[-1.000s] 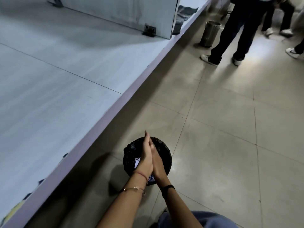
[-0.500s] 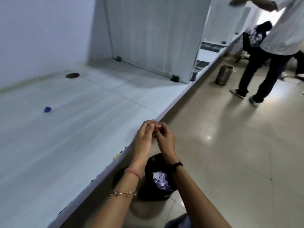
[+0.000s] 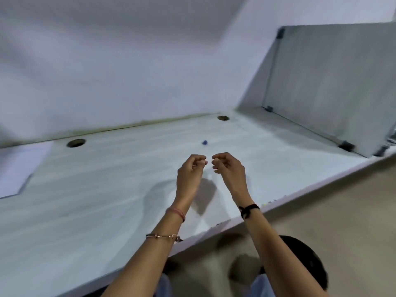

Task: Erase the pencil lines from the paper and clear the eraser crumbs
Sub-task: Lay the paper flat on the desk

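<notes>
White paper (image 3: pixel 19 168) lies at the far left of the pale desk (image 3: pixel 96 200), well apart from our hands. We hold our left hand (image 3: pixel 190 172) and right hand (image 3: pixel 229 170) close together above the desk, not touching. Fingers on both curl inward, with nothing visible in either. A small blue object (image 3: pixel 205 142) sits just beyond them, and a black bin (image 3: pixel 310 258) stands below the desk edge.

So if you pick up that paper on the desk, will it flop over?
Probably yes: the paper looks like one thin sheet lying flat on the desk, so it would likely droop from one edge. It is likely very light and may slide easily on the smooth top if pushed.
</notes>
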The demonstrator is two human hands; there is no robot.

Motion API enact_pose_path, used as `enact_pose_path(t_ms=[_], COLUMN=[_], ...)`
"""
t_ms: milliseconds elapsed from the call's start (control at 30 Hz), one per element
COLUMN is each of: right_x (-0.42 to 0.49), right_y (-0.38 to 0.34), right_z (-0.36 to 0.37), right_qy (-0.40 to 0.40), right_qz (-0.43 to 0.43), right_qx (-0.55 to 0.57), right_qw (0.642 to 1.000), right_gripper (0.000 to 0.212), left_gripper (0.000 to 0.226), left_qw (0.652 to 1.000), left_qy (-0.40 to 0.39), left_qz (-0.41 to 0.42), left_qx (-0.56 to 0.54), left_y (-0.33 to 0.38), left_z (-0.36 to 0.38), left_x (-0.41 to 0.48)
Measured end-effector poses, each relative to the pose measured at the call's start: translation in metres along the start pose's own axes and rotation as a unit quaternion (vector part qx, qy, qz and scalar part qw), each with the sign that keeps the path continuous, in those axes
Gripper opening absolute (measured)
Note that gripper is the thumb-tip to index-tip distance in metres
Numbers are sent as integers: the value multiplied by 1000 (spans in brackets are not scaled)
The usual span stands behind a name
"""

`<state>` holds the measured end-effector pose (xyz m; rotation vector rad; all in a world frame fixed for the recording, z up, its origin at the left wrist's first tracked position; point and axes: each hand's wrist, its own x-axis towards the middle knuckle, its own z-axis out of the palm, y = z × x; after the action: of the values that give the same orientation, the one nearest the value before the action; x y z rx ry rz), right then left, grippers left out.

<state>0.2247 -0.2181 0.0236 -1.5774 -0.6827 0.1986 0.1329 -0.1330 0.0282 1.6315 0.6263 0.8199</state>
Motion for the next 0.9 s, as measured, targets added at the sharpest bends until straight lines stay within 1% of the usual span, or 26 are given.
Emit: enact_pose_path(t_ms=[100, 200, 267, 367, 467, 533, 567, 633, 700, 733, 800, 833, 900], right_x=[-4, -12, -19, -30, -39, -46, -48, -51, -49, -47, -43, -42, -40], right_y=[-10, -16, -18, -18, -17, -15, -13, -10, -6, -3, 2, 4, 6], right_z=[56, 105, 136, 179, 216, 235, 243, 253, 259, 260, 263, 264, 266], right_qy=[-65, -120, -161, -209, -269, -316, -332, -337, -327, -324, -322, -321, -315], right_qz=[-4, -8, -12, -22, -39, -48, -56, -84, -108, -113, -120, -120, -116], right_qx=[24, 30, 27, 11, -27, -64, -82, -110, -125, -128, -126, -121, -117], right_qw=[998, 992, 987, 978, 962, 945, 938, 931, 930, 930, 931, 932, 935], right_gripper=[12, 11, 10, 13, 22, 30, 34, 36, 34, 33, 31, 30, 29], left_gripper=[16, 18, 22, 28, 36, 43, 47, 60, 71, 73, 71, 66, 50], left_qw=[997, 980, 961, 921, 886, 862, 850, 831, 816, 810, 797, 789, 775], left_qy=[66, 144, 190, 243, 287, 307, 313, 309, 274, 258, 242, 236, 233], left_qz=[-8, 4, 6, -15, -21, -44, -67, -117, -173, -195, -220, -223, -195], left_qx=[50, 134, 204, 304, 364, 402, 418, 447, 479, 490, 508, 522, 554], left_y=[-13, -29, -39, -54, -68, -76, -79, -87, -97, -103, -110, -110, -112], left_z=[-63, -122, -161, -216, -267, -295, -306, -330, -355, -365, -379, -382, -380], left_x=[1, -3, -6, -8, -8, -7, -6, -2, 1, 3, 8, 11, 16])
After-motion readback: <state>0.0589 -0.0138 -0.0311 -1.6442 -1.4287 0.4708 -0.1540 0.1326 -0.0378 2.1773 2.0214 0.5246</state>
